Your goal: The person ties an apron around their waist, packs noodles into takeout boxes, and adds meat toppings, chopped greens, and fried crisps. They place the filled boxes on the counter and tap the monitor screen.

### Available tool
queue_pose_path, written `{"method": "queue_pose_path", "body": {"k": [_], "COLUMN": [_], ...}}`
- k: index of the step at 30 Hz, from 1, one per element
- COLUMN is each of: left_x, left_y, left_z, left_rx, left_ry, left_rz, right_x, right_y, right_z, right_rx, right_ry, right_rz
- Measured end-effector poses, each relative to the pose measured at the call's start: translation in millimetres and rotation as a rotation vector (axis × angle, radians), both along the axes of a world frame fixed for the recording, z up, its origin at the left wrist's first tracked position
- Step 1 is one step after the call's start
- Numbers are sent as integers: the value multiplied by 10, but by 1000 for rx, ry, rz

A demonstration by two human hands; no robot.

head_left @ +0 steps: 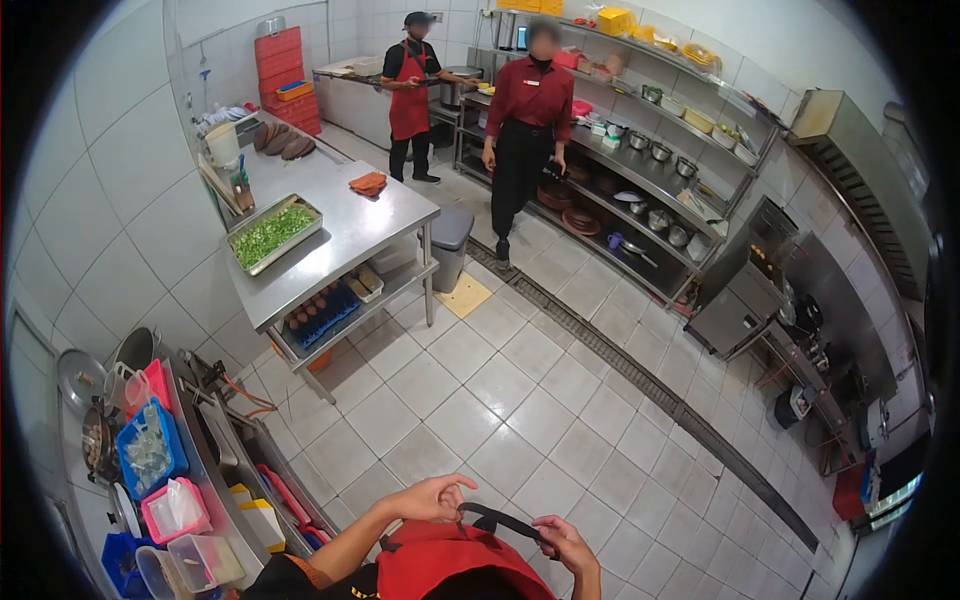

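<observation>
A red apron point(440, 558) covers the front of my body at the bottom of the view. A dark strap point(505, 520) arcs above its top edge. My right hand point(568, 545) pinches the strap's right end between thumb and fingers. At the strap's other end is my left hand point(432, 497), its fingers curled but apart. One of its fingertips comes close to the strap or touches it; which of the two I cannot tell.
A steel table point(375, 235) bears a tray of chopped greens point(275, 235) and an orange cloth point(368, 184). Two people stand beyond, one in a red shirt point(530, 100), one in an apron point(408, 95). A drain grate point(600, 345) crosses the tiles. Baskets point(152, 445) stand at left.
</observation>
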State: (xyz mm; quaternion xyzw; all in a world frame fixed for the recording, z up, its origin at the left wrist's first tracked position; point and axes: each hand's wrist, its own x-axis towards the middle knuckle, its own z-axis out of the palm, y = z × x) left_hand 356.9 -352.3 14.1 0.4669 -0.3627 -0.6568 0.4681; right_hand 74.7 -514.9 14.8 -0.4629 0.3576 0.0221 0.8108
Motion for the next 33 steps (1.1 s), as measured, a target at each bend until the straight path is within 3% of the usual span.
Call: {"method": "queue_pose_path", "body": {"k": [7, 12, 15, 26, 33], "left_x": [105, 133, 120, 158, 160], "left_y": [-167, -206, -253, -248, -242], "left_z": [154, 138, 188, 273, 318], "left_rx": [-14, -30, -60, -67, -58], "left_ry": [7, -30, -51, -75, -110], "left_rz": [50, 123, 123, 178, 164], "right_x": [247, 541, 691, 744, 724], "right_y": [132, 252, 308, 400, 360], "right_z": [176, 333, 227, 232, 74], "right_rx": [15, -204, -207, -275, -364], "right_ry": [-53, 5, -9, -15, -4], "right_rz": [112, 266, 392, 440, 616]}}
